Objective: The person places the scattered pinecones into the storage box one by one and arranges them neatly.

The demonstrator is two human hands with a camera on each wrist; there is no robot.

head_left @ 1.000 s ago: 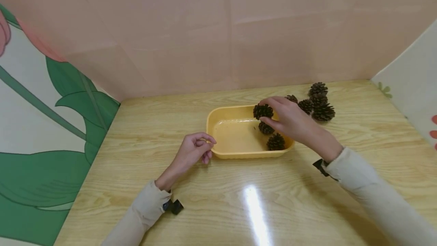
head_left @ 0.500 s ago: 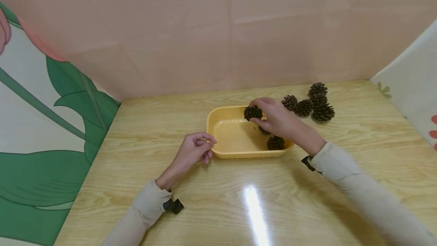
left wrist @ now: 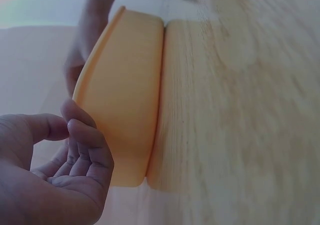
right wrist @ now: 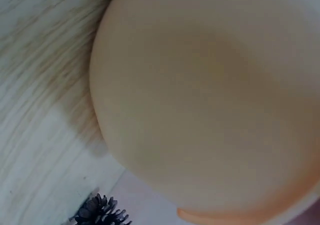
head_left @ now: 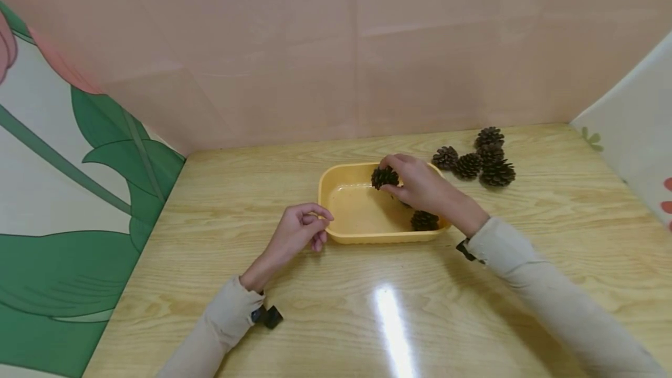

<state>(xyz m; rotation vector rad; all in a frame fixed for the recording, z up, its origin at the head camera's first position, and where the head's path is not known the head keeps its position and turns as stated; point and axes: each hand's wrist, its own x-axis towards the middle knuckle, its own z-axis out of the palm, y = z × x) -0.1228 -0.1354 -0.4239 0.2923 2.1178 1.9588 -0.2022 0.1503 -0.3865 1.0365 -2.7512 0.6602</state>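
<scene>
In the head view a yellow plastic tray [head_left: 367, 238] sits on the wooden table. My left hand [head_left: 301, 226] pinches its rim at the near left corner, and the left wrist view shows the curled fingers [left wrist: 90, 140] against that corner. Over the tray's far side, my right hand [head_left: 420, 185] holds a dark brown pine cone [head_left: 385, 177] between thumb and fingers. A second pine cone [head_left: 424, 220] lies inside at the near right, and another is mostly hidden under the right hand. The tray's wall [right wrist: 200, 110] fills most of the right wrist view.
A cluster of several pine cones [head_left: 468, 165] lies on the table behind and right of the tray. A pink sheet [head_left: 273, 63] stands along the table's back edge. Printed panels flank it, with a green leaf pattern [head_left: 58, 273] on the left.
My right hand has moved left and slightly down with the pine cone, further over the tray. The loose cones behind it show more fully. My left hand has stayed at the rim.
</scene>
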